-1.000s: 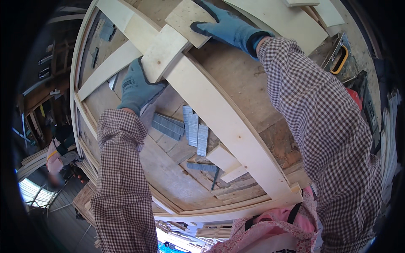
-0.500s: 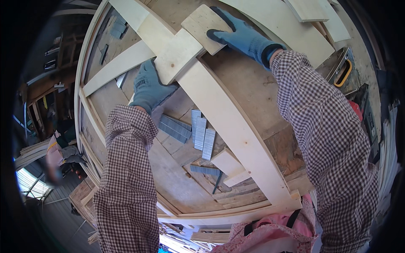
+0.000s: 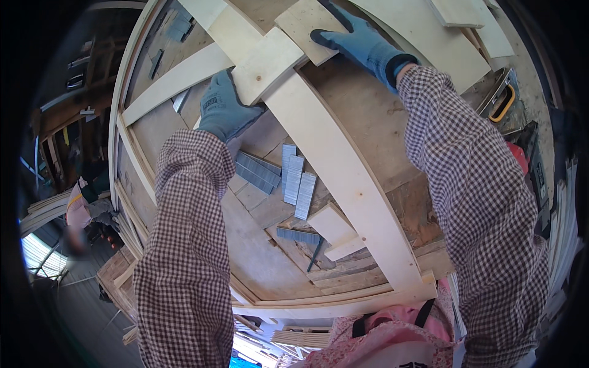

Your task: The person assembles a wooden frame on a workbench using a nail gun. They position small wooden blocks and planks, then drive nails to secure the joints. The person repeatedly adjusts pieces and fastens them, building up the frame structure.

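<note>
Both my hands wear blue work gloves with dark trim. My left hand [image 3: 226, 109] holds the near left corner of a pale square wooden block [image 3: 268, 64], fingers at one side and thumb at the other. That block lies across a long pale wooden strip [image 3: 331, 144] of a frame, where a side strip [image 3: 178, 80] comes in. My right hand [image 3: 363, 48] grips a second flat wooden piece [image 3: 310, 29] by its right end, thumb on the near edge. This piece sits against the block's far right edge. The undersides of both pieces are hidden.
Several strips of grey staples [image 3: 294, 184] lie on the worktable [image 3: 245, 227] inside the frame, near small wood offcuts [image 3: 334, 227]. A yellow-handled saw [image 3: 503, 103] is at the right. Wide pale boards [image 3: 423, 43] lie far right. A pink patterned cloth [image 3: 392, 334] is at the near edge.
The whole scene has shifted slightly upward in view. Both hands keep their holds on the wooden pieces, with little change between them.
</note>
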